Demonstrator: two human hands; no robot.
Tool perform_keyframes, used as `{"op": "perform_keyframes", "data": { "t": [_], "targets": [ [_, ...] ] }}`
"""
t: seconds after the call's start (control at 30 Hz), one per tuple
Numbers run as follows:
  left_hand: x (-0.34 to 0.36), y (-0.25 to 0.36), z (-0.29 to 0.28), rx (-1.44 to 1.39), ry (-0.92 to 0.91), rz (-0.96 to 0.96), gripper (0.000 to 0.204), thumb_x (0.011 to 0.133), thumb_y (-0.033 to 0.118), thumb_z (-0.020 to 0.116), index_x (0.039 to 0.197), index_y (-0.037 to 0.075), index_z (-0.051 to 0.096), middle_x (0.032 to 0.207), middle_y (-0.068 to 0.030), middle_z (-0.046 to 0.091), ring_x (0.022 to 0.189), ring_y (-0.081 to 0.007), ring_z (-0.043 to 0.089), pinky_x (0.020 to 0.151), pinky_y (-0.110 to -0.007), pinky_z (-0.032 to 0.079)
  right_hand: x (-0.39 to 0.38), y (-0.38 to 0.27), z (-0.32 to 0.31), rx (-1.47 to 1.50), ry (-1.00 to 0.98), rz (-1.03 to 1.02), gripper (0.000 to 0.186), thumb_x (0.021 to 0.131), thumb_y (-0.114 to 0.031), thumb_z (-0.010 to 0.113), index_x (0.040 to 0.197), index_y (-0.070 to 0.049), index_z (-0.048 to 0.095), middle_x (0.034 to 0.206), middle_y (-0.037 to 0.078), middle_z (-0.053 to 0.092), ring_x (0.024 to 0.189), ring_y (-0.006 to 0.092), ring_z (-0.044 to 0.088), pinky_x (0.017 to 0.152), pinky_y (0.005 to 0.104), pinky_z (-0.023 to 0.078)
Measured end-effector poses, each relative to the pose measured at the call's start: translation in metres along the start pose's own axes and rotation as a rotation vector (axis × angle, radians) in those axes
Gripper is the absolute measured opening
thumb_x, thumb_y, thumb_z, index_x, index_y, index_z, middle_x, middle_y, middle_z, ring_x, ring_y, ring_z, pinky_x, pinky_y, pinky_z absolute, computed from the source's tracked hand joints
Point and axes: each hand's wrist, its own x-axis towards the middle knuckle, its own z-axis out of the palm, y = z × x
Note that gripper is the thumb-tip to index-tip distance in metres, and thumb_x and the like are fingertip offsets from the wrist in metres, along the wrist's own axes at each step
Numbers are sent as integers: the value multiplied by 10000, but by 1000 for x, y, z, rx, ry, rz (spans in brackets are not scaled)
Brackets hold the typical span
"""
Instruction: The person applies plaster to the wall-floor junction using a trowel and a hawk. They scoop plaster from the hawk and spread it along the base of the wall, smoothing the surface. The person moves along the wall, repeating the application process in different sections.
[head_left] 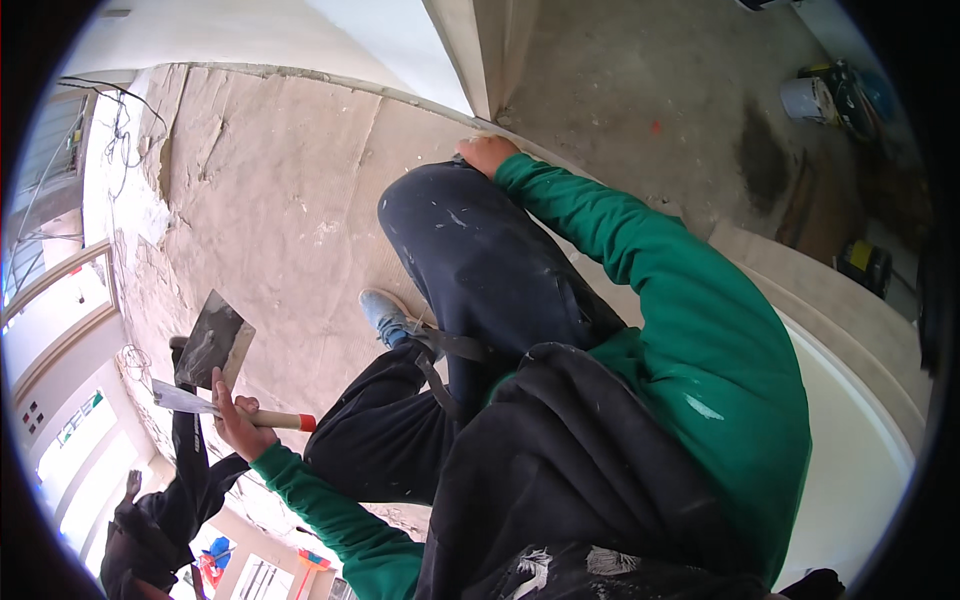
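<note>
Scraper, trowel: likely light, stiff; grip the handle.
Left hand clamps both; right hand, apart, rests at knee.

White glare lower left; dimmer upper right; fisheye rim curves lines.

The left hand holds a red-ended scraper and grey trowel.

Brownish floor: pale bucket on it (dark patch near).
</note>
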Motion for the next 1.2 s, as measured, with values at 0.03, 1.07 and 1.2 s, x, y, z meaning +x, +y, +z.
{"op": "perform_keyframes", "data": {
  "t": [0.03, 1.07, 1.2],
  "targets": [
    [-1, -1, -4, -5, -1, -1, 479, 890, 231, 641, 1242, -79, 543, 1244, -79, 607, 528, -58, 415, 535, -181, 395, -4, 3, 3, 2, 48, -42, 292, 800, -301, 582, 935, -53, 657, 942, 218, 674, 908, 378, 660, 784, 480, 524],
    [9, 0, -2, 37, -51, -81, 487, 898, 254, 637, 1277, -39, 545, 1097, -30, 638, 522, -54, 414, 527, -188, 382, -109, 57, -60, 173, 93, 337, 215, 833, -265, 641, 994, -125, 619, 943, 144, 665, 878, 369, 622, 765, 435, 492],
    [-1, 11, -1, 31, -17, -27, 456, 904, 241, 633, 1263, -31, 562, 788, -19, 628, 501, -50, 407, 524, -186, 377, -68, -7, -76, 421, 127, -179, 229, 842, -267, 622, 1024, -128, 611, 907, 148, 658, 862, 371, 623, 770, 432, 486]
  ]
}}
